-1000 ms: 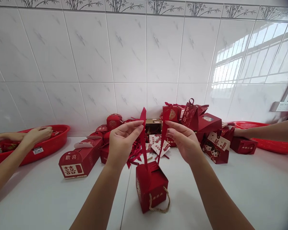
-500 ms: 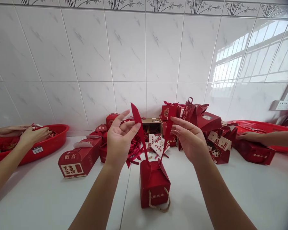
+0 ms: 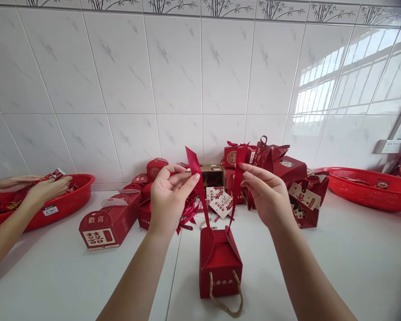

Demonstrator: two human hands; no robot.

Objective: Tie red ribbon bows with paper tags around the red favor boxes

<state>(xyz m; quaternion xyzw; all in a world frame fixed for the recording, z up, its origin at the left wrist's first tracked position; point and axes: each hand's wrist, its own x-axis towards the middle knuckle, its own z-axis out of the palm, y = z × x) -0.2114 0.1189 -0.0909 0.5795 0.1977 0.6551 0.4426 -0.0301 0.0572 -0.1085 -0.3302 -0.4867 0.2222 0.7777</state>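
1. Red card box [image 3: 220, 263], with a narrow peaked top, stands upright on the white surface [image 3: 280, 276], nearest of all the boxes. Its rope handle [image 3: 232, 314] droops from the near face. A thin seam [image 3: 174, 272] runs along the surface just left of it, and broad white margins part the box from the things on either side.
2. Two strips rise from its top edges and spread apart in a V. The left hand [image 3: 172, 200] pinches the left ribbon strip [image 3: 194, 164] between thumb and forefinger, the other fingers loosely curled.
3. The right hand [image 3: 267, 196] nips the right ribbon strip [image 3: 239, 171] the same way, its pinch almost level with the other. Both strip ends poke up above the fingers; a wide gap lies between the hands.
4. Farther off, a long red box [image 3: 112, 218] sits to the left, well apart from the left hand; white tags [image 3: 220, 203] lie beyond the V, and stacked red boxes [image 3: 289, 169] crowd behind the right hand.
5. At the far left, another person's hands [image 3: 48, 191] hold a packet [image 3: 53, 175] over a red basin. A second basin [image 3: 370, 196] stands far right.
6. Tiled wall [image 3: 180, 67] borders the surface's back edge.
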